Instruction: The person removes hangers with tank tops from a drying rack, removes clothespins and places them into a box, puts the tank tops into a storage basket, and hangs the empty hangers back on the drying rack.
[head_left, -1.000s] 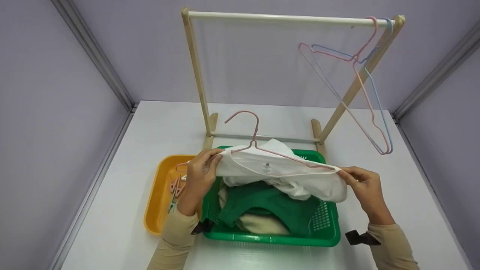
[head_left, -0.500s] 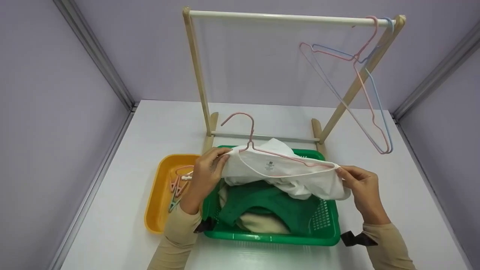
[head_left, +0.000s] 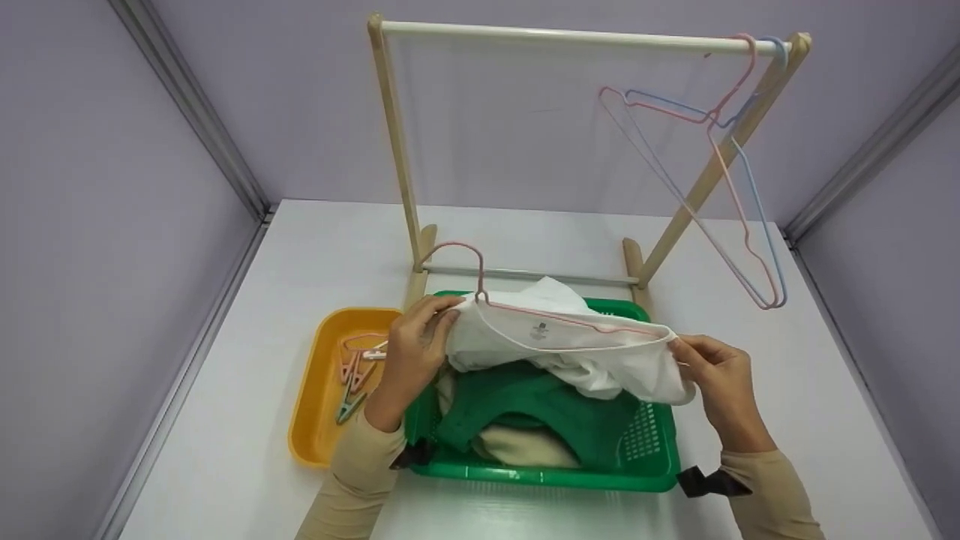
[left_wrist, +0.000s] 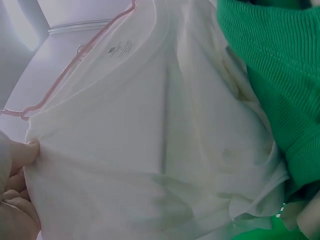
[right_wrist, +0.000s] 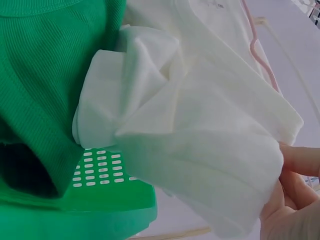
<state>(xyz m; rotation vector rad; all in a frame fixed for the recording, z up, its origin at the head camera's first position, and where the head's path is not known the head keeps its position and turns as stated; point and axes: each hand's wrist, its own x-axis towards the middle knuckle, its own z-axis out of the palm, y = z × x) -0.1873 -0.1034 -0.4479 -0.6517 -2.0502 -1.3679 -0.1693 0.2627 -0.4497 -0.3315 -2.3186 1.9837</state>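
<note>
A white shirt [head_left: 562, 360] is stretched between both hands above the green basket, its neckline held wide. My left hand [head_left: 418, 346] pinches the shirt by the left end of the neckline. My right hand [head_left: 721, 382] pinches the opposite shoulder, thumb and fingers on the cloth. Inside the neck opening lies a pink hanger [head_left: 555, 317]; its hook rises out of the collar near my left hand. In the left wrist view the hanger [left_wrist: 82, 52] runs along the collar's back edge. The hanger's left arm is hidden inside the shirt.
The green basket [head_left: 544, 477] holds a green garment [head_left: 600, 424] and a cream cloth [head_left: 525, 448]. At left, a yellow tray [head_left: 304, 420] contains several clothespins [head_left: 352, 405]. Behind stands a wooden rack [head_left: 394, 135] with a pink hanger [head_left: 731, 165] and a blue hanger [head_left: 757, 195] on its rod.
The hanger has slid left and lower inside the shirt, its hook now close to my left hand. My left hand has shifted slightly right, and my right hand slightly left.
</note>
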